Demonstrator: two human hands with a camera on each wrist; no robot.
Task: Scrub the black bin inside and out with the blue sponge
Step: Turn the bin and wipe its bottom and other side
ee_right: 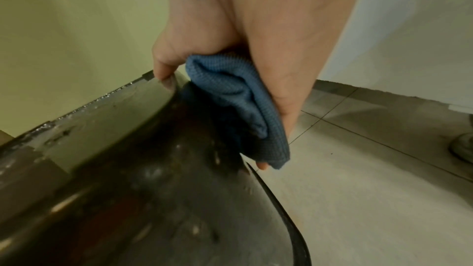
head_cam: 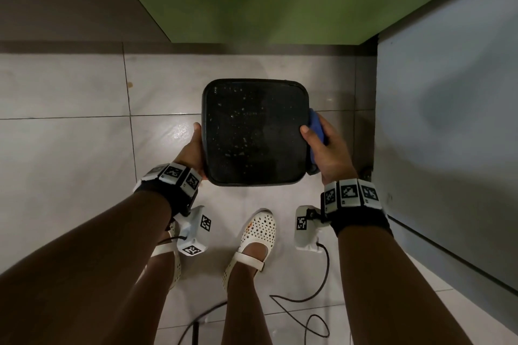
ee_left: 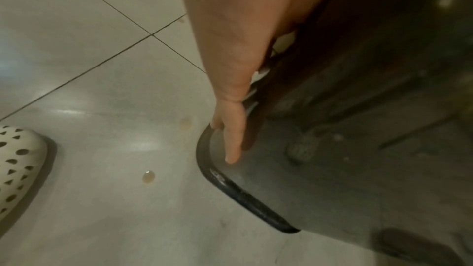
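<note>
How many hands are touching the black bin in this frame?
2. The left hand holds the black bin by its left side; the right hand holds its right side, pressing the blue sponge against the outer wall, thumb over the rim.

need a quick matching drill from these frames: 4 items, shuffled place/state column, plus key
Items
1. black bin
2. blue sponge
3. left hand
4. white perforated shoe

Places/states
A. on the floor tiles, below the bin in the head view
B. bunched in the right hand
C. held between both hands, speckled surface facing the camera
D. against the bin's left edge

Pairs: 1-C, 2-B, 3-D, 4-A
</note>
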